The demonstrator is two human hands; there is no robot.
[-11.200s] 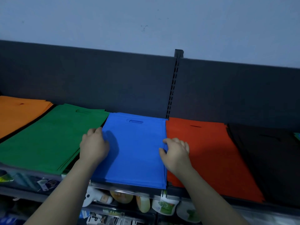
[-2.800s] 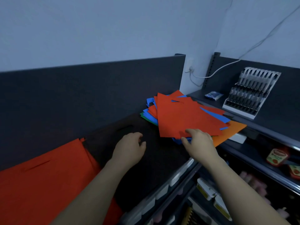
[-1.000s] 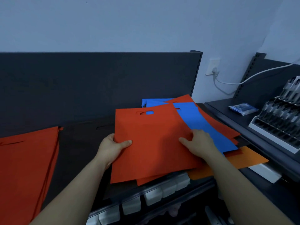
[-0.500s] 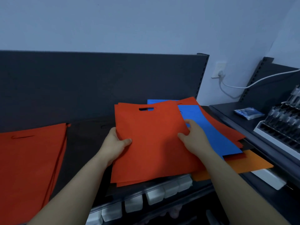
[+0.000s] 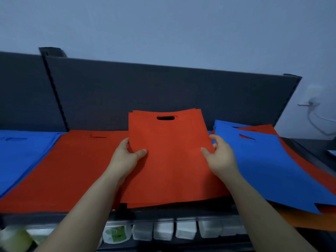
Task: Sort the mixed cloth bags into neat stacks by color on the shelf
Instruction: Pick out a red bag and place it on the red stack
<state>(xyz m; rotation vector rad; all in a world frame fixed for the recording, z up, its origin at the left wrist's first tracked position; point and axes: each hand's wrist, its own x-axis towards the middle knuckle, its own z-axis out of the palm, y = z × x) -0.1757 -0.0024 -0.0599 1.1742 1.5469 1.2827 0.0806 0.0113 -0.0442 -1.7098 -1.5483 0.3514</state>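
A small bundle of red cloth bags (image 5: 171, 157) with a cut-out handle is held just above the shelf, in the centre of the head view. My left hand (image 5: 125, 157) grips its left edge, thumb on top. My right hand (image 5: 221, 157) grips its right edge the same way. A flat red stack (image 5: 72, 166) lies on the shelf to the left, with a blue stack (image 5: 20, 153) beyond it. To the right sprawls the mixed pile: a blue bag (image 5: 269, 164) on top, red bags and an orange bag (image 5: 305, 219) beneath.
A dark back panel (image 5: 163, 91) runs behind the shelf, with a slotted upright (image 5: 54, 88) at the left. Price-tag holders (image 5: 181, 230) line the shelf's front edge; packaged goods show on the level below. A wall socket and cable (image 5: 312, 104) sit at the far right.
Both hands have lifted the red bags off the mixed pile and carried them left, towards the red stack. My view has swung left, bringing the red and blue stacks into sight.
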